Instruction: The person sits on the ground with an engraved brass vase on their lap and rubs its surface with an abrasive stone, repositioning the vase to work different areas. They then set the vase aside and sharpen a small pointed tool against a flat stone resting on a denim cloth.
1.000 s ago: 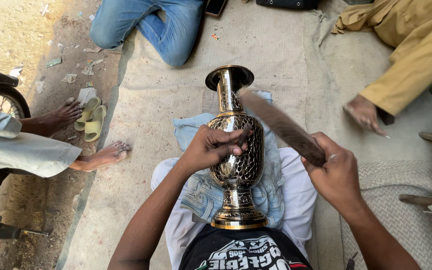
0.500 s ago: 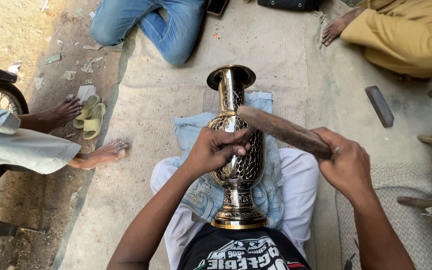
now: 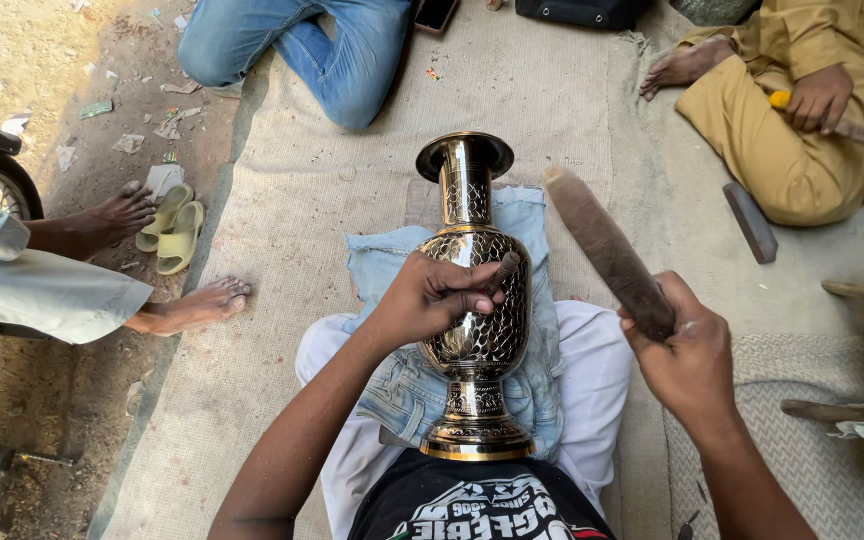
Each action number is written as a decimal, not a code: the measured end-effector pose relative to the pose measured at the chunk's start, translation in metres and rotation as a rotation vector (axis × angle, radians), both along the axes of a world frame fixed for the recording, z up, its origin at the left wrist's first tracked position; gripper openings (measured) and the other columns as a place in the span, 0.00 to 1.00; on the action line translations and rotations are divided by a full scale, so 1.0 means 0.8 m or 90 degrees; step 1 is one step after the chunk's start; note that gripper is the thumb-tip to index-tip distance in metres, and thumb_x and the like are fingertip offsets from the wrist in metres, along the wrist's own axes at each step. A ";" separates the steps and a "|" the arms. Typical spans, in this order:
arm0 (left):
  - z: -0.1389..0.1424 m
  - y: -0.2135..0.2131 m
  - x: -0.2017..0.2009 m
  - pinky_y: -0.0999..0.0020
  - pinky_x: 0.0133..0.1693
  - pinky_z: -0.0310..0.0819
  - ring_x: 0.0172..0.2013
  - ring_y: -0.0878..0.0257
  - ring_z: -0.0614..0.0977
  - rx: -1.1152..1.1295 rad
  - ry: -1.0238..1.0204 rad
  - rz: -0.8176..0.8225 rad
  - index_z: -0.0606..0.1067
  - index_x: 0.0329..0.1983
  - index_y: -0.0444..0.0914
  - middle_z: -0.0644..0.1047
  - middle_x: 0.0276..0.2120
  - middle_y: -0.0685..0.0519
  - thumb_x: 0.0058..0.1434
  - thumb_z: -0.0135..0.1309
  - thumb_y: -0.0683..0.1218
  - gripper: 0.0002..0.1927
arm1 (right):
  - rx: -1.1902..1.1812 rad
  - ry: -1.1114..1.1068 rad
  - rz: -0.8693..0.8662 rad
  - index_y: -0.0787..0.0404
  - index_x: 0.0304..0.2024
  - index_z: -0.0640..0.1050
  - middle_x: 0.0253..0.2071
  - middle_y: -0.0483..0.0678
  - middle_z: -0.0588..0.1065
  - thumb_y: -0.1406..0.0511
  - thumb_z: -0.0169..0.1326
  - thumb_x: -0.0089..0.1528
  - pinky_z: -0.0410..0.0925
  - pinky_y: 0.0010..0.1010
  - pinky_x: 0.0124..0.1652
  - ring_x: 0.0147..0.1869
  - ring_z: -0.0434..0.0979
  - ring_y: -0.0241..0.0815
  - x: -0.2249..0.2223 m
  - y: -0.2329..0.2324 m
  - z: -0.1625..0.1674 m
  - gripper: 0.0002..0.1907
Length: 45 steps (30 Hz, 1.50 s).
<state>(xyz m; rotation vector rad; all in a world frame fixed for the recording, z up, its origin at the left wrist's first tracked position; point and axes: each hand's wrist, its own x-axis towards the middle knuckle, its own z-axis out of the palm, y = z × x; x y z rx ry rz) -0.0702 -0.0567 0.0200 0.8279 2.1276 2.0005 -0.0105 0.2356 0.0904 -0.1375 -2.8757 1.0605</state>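
Head view looks straight down my chest at a brass vase (image 3: 474, 300) lying across my lap, its foot against my belly and its flared mouth pointing to the far side. It rests on a folded piece of blue denim cloth (image 3: 532, 240), which I judge keeps the round belly from rolling on my white-trousered legs and pads the polished metal.

My left hand (image 3: 432, 298) is closed around a short dark punch (image 3: 503, 270), fingers wrapped tight, with the heel of the hand pressed on the vase's patterned belly. Holding it so low lets the same hand steady the vase and set the tool's tip on the cut pattern; the tip itself is hidden under my fingers.

My right hand (image 3: 687, 350) is clenched on the near end of a long dark wooden mallet (image 3: 604, 250), raised clear to the right of the vase, not touching it. The stick slants up and to the far left, so its far end hangs near the vase's neck, in line with the punch.

Around me a woven mat (image 3: 282, 250) covers the ground. On the far side sits a person in blue jeans (image 3: 302, 50); at far right a person in mustard clothes (image 3: 802, 110) holds a yellow-handled tool. At left are bare feet beside pale green sandals (image 3: 174, 225).
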 end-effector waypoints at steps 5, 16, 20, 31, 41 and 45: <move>-0.006 -0.012 -0.002 0.74 0.44 0.82 0.37 0.70 0.86 0.033 -0.024 0.011 0.80 0.56 0.40 0.86 0.37 0.53 0.59 0.64 0.38 0.20 | 0.120 -0.035 -0.032 0.50 0.45 0.77 0.32 0.47 0.81 0.71 0.56 0.56 0.71 0.43 0.38 0.37 0.84 0.52 -0.005 -0.002 -0.016 0.16; -0.015 -0.024 -0.007 0.74 0.44 0.82 0.38 0.69 0.87 0.069 -0.005 0.007 0.78 0.58 0.40 0.86 0.38 0.51 0.58 0.64 0.38 0.23 | -0.001 -0.010 0.000 0.43 0.54 0.77 0.38 0.46 0.81 0.69 0.61 0.55 0.71 0.38 0.40 0.40 0.80 0.42 -0.037 -0.015 -0.038 0.25; -0.011 -0.023 -0.006 0.74 0.43 0.83 0.36 0.69 0.87 0.053 0.002 0.031 0.79 0.57 0.40 0.86 0.37 0.52 0.58 0.65 0.39 0.23 | 0.057 -0.068 0.056 0.45 0.53 0.79 0.31 0.45 0.80 0.73 0.56 0.62 0.72 0.32 0.36 0.31 0.77 0.36 -0.059 -0.016 -0.022 0.21; -0.013 -0.024 -0.006 0.74 0.45 0.84 0.38 0.70 0.87 0.110 -0.026 0.009 0.78 0.57 0.40 0.86 0.38 0.53 0.59 0.64 0.39 0.21 | -0.091 0.092 0.124 0.58 0.46 0.78 0.37 0.44 0.80 0.75 0.63 0.57 0.73 0.27 0.40 0.40 0.80 0.33 -0.073 -0.035 0.001 0.16; -0.015 -0.029 -0.012 0.74 0.43 0.83 0.36 0.69 0.87 0.069 0.018 0.011 0.79 0.57 0.41 0.86 0.37 0.54 0.58 0.65 0.39 0.23 | 0.047 0.051 0.100 0.55 0.48 0.78 0.35 0.46 0.80 0.74 0.63 0.56 0.72 0.32 0.41 0.39 0.81 0.38 -0.068 -0.048 0.004 0.18; -0.016 -0.030 -0.013 0.74 0.43 0.82 0.36 0.69 0.87 0.047 0.013 0.014 0.79 0.58 0.42 0.86 0.37 0.53 0.57 0.65 0.39 0.23 | -0.308 0.073 0.112 0.56 0.47 0.75 0.37 0.45 0.79 0.73 0.62 0.56 0.74 0.28 0.44 0.43 0.81 0.34 -0.069 -0.048 0.003 0.19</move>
